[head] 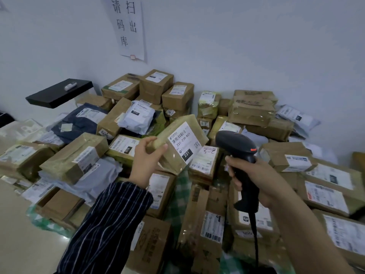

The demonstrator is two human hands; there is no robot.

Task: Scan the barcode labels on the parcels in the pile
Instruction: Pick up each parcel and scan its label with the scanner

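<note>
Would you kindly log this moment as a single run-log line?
left hand: holds parcel, label showing | right hand: grips scanner, head toward label | scan: not confirmed

a parcel storeroom: labelled brown cardboard boxes (pixel 156 86) and grey plastic mailers (pixel 138 118) heaped below a white paper wall notice (pixel 128 26).

White wall (pixel 256 46) (paper notice (pixel 128 26)), black shelf (pixel 59 93)
</note>
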